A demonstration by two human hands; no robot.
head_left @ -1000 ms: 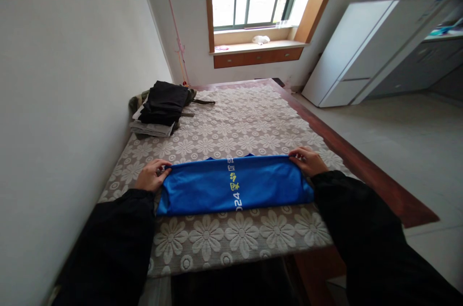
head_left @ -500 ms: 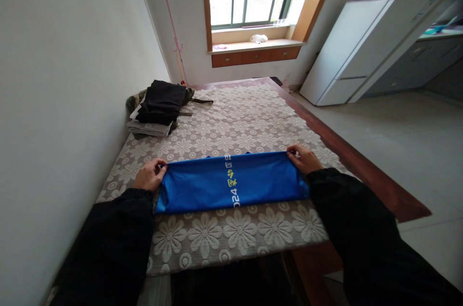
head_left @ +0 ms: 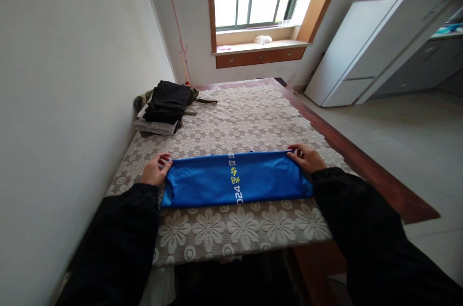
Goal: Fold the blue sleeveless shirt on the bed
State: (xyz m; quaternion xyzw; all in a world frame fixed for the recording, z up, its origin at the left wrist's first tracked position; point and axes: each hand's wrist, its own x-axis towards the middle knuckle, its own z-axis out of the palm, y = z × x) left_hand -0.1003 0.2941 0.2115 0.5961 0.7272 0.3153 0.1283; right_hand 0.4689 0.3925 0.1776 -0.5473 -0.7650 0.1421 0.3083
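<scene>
A blue garment (head_left: pixel 202 183), folded into a long strip with white and yellow lettering across its middle, lies flat near the front edge of the table. At its far left corner is my left hand (head_left: pixel 155 170); the thumb rests against the cloth and the fingers are parted from it. My right hand (head_left: pixel 307 157) is at the far right corner in much the same pose, thumb at the fabric and index finger raised a little off it. Black sleeves cover both wrists.
A stack of folded clothes (head_left: pixel 166 103), black on top, sits at the table's back left by the wall. A patterned floral cloth (head_left: pixel 242 226) covers the wooden table (head_left: pixel 405 200). Beyond are a pink coat stand (head_left: pixel 173 11), a window ledge (head_left: pixel 249 48) and a white fridge (head_left: pixel 365 45).
The fingers of both hands have loosened and spread at the garment's corners. The garment stays in place on the table. The whole view has shifted slightly.
</scene>
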